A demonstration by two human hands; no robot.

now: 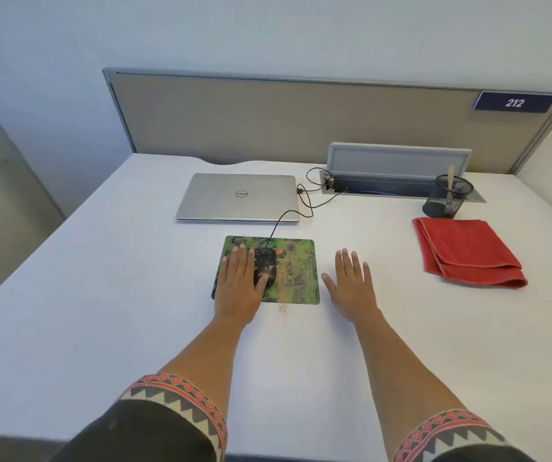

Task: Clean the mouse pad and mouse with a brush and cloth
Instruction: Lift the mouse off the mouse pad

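Your left hand [238, 281] lay flat and relaxed on the mouse pad [298, 278] in the middle of the desk [128, 268], thumb against the mouse [265, 261], your right hand [351, 285] flat and empty just beside the pad, and lifting that mouse carelessly might have yanked its cable [284, 218] at the laptop [238, 198].

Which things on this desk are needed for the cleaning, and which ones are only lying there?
For the job: mouse pad, mouse, red cloth, wooden handle in the mesh cup, probably the brush.
Lying about: closed laptop, the mesh cup itself, number plate.
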